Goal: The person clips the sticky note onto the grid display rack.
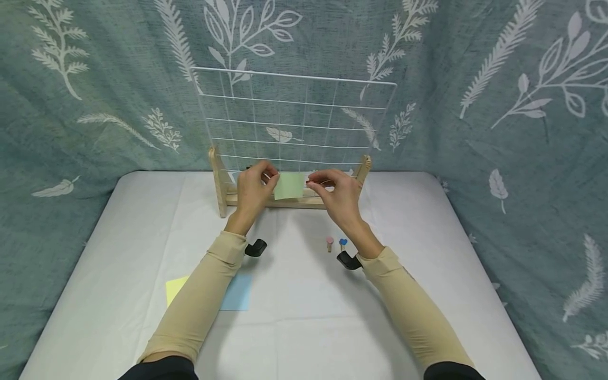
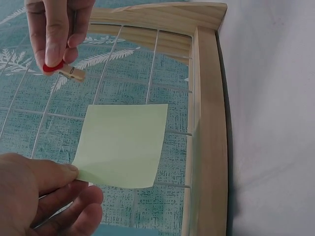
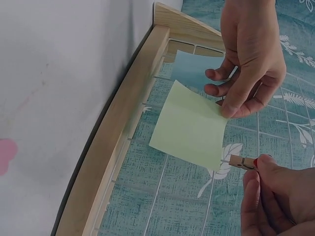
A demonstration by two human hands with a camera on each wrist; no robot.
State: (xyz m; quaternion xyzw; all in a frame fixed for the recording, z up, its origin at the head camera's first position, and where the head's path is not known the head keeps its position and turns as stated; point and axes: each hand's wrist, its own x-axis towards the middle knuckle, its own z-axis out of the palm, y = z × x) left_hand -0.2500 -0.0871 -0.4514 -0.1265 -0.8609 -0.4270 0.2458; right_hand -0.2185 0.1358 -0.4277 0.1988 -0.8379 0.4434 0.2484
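Observation:
My left hand (image 1: 253, 189) pinches a light green paper square (image 1: 289, 186) by one corner, between thumb and fingers. The square lies in front of the lower rows of a white wire grid (image 1: 294, 102). To its right, my right hand (image 1: 340, 193) holds a small wooden clothespin (image 3: 241, 162) by its red-topped end, between thumb and fingertips. In the right wrist view, the clothespin's wooden tip points at the green square's edge. Behind my left hand, a blue paper square (image 3: 193, 68) shows on the grid, partly covered.
A wooden stand (image 1: 219, 182) carries the grid at the table's back. Two clothespins, one pink-topped (image 1: 330, 244) and one with a blue heart (image 1: 343, 243), lie near my right wrist. Yellow paper (image 1: 174, 288) and blue paper (image 1: 237, 293) lie under my left forearm.

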